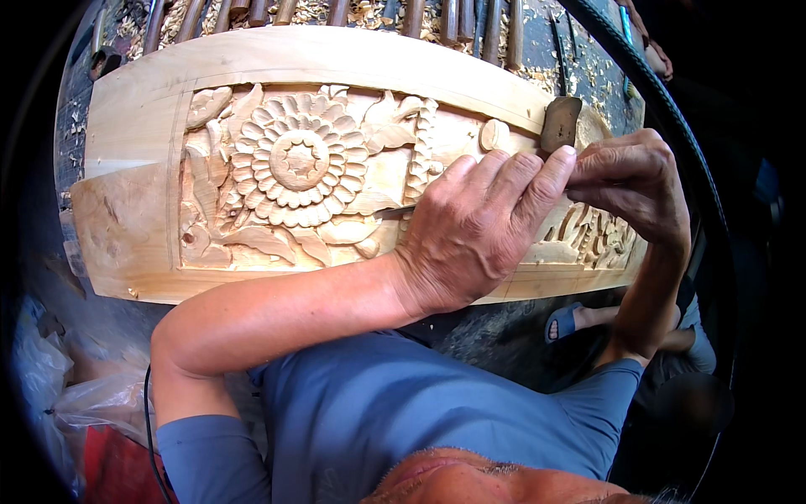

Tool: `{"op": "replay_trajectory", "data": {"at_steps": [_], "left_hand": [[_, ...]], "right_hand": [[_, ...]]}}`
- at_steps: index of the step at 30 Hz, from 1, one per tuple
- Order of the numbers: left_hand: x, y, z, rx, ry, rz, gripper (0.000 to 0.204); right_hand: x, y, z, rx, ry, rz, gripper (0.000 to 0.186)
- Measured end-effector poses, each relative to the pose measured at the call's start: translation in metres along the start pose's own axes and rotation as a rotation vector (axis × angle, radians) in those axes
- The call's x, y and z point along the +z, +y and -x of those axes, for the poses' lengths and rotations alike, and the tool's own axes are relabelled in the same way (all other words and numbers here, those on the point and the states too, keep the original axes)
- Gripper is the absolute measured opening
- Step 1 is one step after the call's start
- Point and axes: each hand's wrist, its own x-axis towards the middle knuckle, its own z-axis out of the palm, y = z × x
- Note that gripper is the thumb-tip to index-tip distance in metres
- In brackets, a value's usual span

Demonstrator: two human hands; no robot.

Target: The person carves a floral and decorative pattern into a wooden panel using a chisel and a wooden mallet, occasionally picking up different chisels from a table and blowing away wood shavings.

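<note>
Pale wood forms the carved panel (126,210), which lies beneath both my hands, a petalled flower (300,160) raised toward its left. My left hand (474,231) is over it, fingers pressed together, a thin dark blade (393,210) showing just beside. My right hand (634,181) is at those fingertips, fingers bent; I can't tell what either pinches. Wooden handles (414,17) lie beyond.

I had a brightly lit, chip-strewn table (539,59) beyond the left hand (478,227), dim floor (483,340) below it, crumpled clear plastic (109,403) well left, near-black to its right.
</note>
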Motion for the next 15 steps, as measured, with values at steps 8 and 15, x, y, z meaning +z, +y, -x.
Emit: {"op": "replay_trajectory", "data": {"at_steps": [8, 15], "left_hand": [[0.000, 0.003, -0.003, -0.008, -0.016, 0.009, 0.060], [-0.004, 0.004, 0.001, -0.056, -0.052, -0.012, 0.057]], "right_hand": [[0.001, -0.001, 0.005, -0.025, 0.025, 0.029, 0.023], [0.017, 0.006, 0.004, -0.022, 0.069, -0.039, 0.022]]}}
